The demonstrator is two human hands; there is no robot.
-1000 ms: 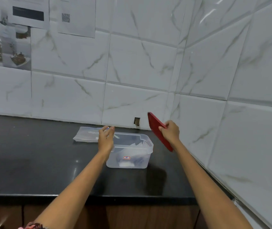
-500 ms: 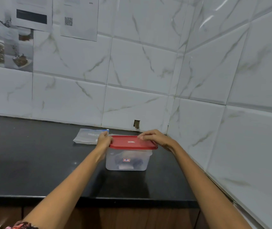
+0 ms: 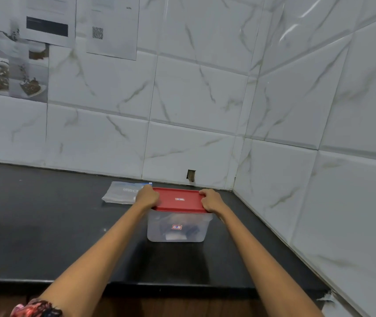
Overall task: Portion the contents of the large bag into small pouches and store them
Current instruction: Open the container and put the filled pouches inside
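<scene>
1. The clear tub [image 3: 176, 227] sits on the dark surface [image 3: 45, 236] near the corner; it looks light and rigid.
2. Left hand [image 3: 147, 197] and right hand [image 3: 211, 200] curl their fingers over the red lid's [image 3: 179, 200] opposite edges, the best hold for pressing.

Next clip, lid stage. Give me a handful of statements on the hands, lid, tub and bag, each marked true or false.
1. The red lid sits on the clear tub. True.
2. The left hand holds the plastic bag. False: it grips the lid's left edge; the bag lies flat on the counter behind it.
3. The right hand grips the lid's right edge. True.
4. The tub is empty. False: items show through its wall.
</scene>
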